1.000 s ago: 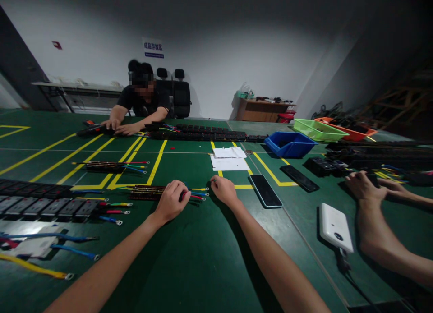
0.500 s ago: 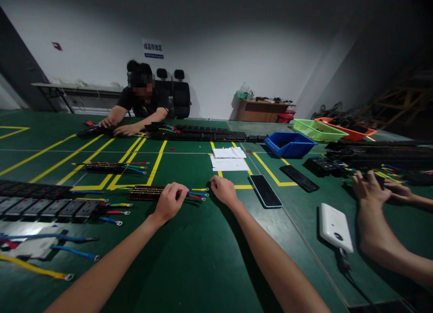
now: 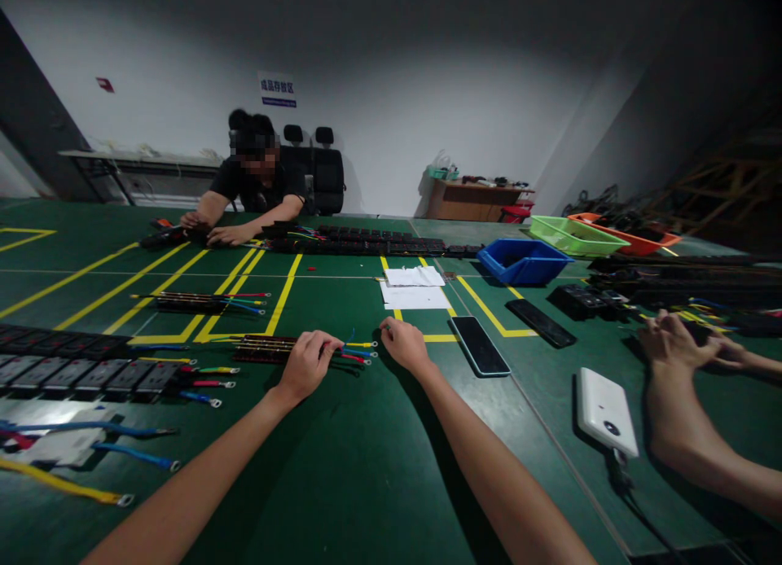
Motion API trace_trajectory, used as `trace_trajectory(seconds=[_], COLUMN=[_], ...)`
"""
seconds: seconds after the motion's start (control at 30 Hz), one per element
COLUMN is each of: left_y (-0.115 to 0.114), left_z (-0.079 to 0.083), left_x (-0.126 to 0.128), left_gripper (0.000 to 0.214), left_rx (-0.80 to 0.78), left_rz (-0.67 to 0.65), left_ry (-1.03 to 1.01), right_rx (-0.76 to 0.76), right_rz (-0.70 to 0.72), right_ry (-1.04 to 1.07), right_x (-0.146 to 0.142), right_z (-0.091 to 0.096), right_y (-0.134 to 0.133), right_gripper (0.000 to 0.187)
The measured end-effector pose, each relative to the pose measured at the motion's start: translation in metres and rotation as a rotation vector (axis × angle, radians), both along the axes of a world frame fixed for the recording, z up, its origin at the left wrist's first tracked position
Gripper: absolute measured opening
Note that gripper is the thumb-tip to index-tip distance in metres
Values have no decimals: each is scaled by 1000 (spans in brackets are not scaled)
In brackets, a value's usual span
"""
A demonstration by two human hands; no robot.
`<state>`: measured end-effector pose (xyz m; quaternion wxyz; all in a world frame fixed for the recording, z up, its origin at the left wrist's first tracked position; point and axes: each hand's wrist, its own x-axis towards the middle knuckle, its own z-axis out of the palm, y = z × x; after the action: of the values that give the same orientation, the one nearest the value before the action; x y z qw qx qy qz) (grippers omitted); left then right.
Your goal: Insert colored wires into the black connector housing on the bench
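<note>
My left hand (image 3: 310,363) is closed at the right end of a strip assembly with copper-coloured bars (image 3: 260,349), its thumb and fingertips pinching the wires where they come out. Yellow, blue and red wires (image 3: 356,355) with ring terminals stick out to the right of those fingers, and a thin blue strand rises above them. Just beyond the terminals is my right hand (image 3: 404,343), its fingers curled together over the table; whatever may be between them is hidden.
Paper sheets (image 3: 415,288), a phone (image 3: 480,345) and a white power bank (image 3: 606,410) lie to the right. A co-worker's hands (image 3: 678,341) work beyond them. Black socket strips (image 3: 91,374) lie left. Across the table (image 3: 342,483), another person leans over parts; a blue bin (image 3: 523,260) stands at back right.
The fingertips of my left hand have shifted slightly right along the wires, and a thin blue strand now stands up more clearly. My right hand has hardly moved.
</note>
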<state>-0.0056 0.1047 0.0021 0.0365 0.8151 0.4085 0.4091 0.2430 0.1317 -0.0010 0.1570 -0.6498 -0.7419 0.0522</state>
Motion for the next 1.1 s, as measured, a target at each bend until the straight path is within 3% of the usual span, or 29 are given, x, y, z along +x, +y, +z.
trace_trajectory(seconds=[0.37,1.1], left_y=[0,0], left_z=[4,4], left_x=[1,2], left_gripper=[30,19], left_rx=[-83,-13], left_rz=[16,-17], left_ry=[-21,-21], right_rx=[25,-1], right_rz=[21,-9], right_ry=[2,2], right_x=[2,0], right_z=[-3,-1], right_y=[2,1], right_gripper=[23,24])
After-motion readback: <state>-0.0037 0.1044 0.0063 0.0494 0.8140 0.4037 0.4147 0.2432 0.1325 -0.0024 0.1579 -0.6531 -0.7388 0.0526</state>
